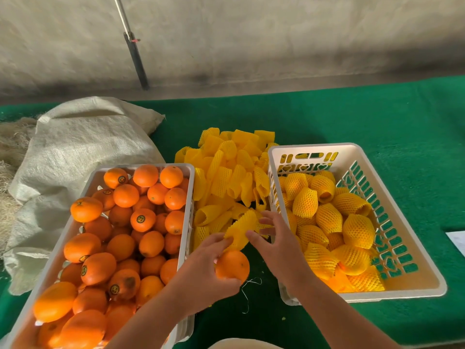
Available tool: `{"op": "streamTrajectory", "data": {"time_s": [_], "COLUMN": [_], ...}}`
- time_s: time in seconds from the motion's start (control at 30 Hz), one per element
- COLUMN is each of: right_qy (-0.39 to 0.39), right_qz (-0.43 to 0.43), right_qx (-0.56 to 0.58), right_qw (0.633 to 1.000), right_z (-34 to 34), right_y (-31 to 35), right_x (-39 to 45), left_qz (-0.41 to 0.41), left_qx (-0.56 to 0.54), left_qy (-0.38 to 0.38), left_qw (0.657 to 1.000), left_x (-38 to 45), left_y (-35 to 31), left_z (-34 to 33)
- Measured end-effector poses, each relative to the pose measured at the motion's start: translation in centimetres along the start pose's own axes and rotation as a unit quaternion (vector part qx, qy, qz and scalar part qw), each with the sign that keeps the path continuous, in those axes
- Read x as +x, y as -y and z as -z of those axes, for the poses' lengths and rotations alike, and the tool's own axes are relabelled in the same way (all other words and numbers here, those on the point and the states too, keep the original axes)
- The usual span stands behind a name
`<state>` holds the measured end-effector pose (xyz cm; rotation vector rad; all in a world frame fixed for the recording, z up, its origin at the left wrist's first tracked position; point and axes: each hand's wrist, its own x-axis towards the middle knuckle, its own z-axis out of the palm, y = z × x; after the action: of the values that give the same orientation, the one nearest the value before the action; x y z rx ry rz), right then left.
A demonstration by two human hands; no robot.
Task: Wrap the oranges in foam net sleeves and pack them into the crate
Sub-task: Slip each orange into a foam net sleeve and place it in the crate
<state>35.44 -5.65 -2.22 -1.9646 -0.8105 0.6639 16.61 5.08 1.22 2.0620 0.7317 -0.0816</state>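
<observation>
My left hand (pixel 207 267) grips a bare orange (pixel 232 267) low in the middle and also pinches the near end of a yellow foam net sleeve (pixel 240 229). My right hand (pixel 273 241) pinches the other side of that sleeve, just above the orange. A white crate (pixel 186 197) on the left is full of bare oranges. The white crate (pixel 352 152) on the right holds several oranges wrapped in yellow sleeves. Between the two crates lies a pile of loose sleeves (pixel 229 172).
Everything stands on a green cloth-covered table (pixel 377 117). A white woven sack (pixel 83 147) slumps at the back left, with straw-like fibre beside it. A metal pole (pixel 134 51) leans on the grey wall behind. A white paper corner (pixel 456 239) shows at the right edge.
</observation>
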Motion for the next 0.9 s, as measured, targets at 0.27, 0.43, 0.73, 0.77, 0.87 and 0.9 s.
{"op": "streamTrajectory", "data": {"time_s": [0.27, 0.43, 0.73, 0.77, 0.87, 0.9], "right_qy": [0.068, 0.077, 0.033, 0.029, 0.02, 0.017], "right_qz": [0.027, 0.047, 0.097, 0.097, 0.093, 0.096], "right_qx": [0.007, -0.001, -0.054, -0.053, -0.058, -0.063], "right_qw": [0.997, 0.996, 0.993, 0.993, 0.994, 0.993], "right_z": [-2.1, -1.8, 0.0, 0.3, 1.4, 1.6], "right_y": [1.1, 0.8, -1.3, -1.6, -2.3, -2.4], "right_x": [-0.9, -0.6, 0.7, 0.8, 1.1, 1.3], "left_qz": [-0.038, -0.031, 0.034, 0.038, 0.043, 0.042], "left_qx": [0.016, -0.026, -0.078, -0.086, -0.101, -0.099], "left_qy": [-0.002, -0.003, -0.032, -0.038, -0.049, -0.048], "left_qw": [0.999, 0.999, 0.996, 0.995, 0.993, 0.993], "left_x": [0.1, 0.0, 0.0, -0.1, -0.2, -0.1], "left_y": [-0.4, 0.0, 1.5, 1.7, 2.3, 2.4], "left_z": [-1.8, -1.6, 0.3, 0.7, 1.5, 1.5]}}
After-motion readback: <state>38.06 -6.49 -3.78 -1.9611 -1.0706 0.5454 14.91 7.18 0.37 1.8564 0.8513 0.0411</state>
